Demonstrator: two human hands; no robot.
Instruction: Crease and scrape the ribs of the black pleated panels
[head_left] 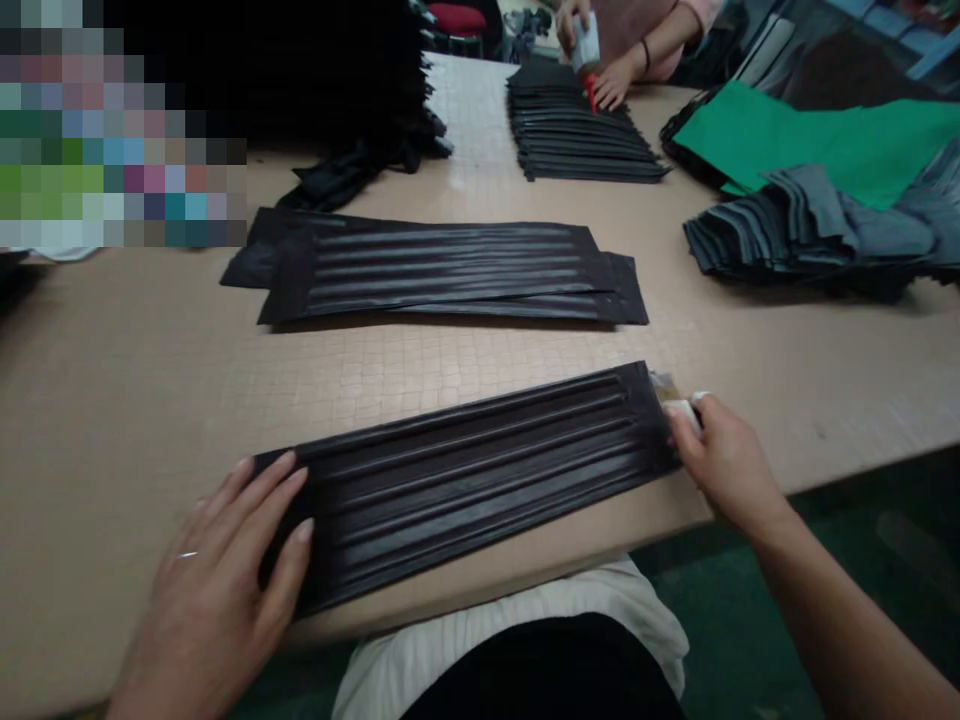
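Note:
A long dark brown, leather-like panel [480,470] with raised parallel ribs lies at a slant along the near edge of the table. My left hand [225,570] rests on its left end, fingers stretched out and a thin ring on one of them. At the panel's right end, my right hand [724,455] is closed around a small white and tan object [679,405]; its kind is not clear, and my fingers cover part of it. Beyond this panel lie several similar ribbed panels [442,265], overlapping in a loose stack.
Across the table [135,400], a co-worker's hands [615,80] hold a white bottle with a red nozzle [587,50] over a fanned row of dark strips [577,135]. Green sheet material [810,135] and folded grey pieces [795,230] lie right. A tall black pile [300,80] stands left.

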